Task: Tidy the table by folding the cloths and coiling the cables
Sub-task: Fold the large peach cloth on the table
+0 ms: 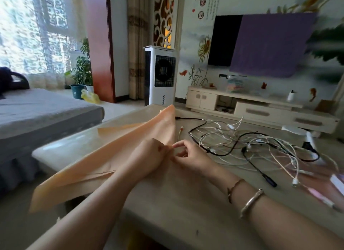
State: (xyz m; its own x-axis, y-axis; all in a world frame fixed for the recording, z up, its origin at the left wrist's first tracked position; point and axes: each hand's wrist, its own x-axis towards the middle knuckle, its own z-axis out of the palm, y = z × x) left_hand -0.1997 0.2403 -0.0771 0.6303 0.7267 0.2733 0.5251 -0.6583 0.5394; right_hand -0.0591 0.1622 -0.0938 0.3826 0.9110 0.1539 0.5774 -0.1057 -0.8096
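Note:
A peach-coloured cloth lies stretched across the left half of the table, one corner hanging over the near left edge and another lifted toward the far edge. My left hand and my right hand meet at the middle of the table, and both pinch the cloth's edge between thumb and fingers. A tangle of white and black cables sprawls on the table to the right of my hands, a black plug end pointing toward me.
A pink and white item lies blurred at the table's right edge. Beyond the table stand a white air cooler, a TV cabinet and a TV half covered by a purple cloth. A grey sofa sits to the left.

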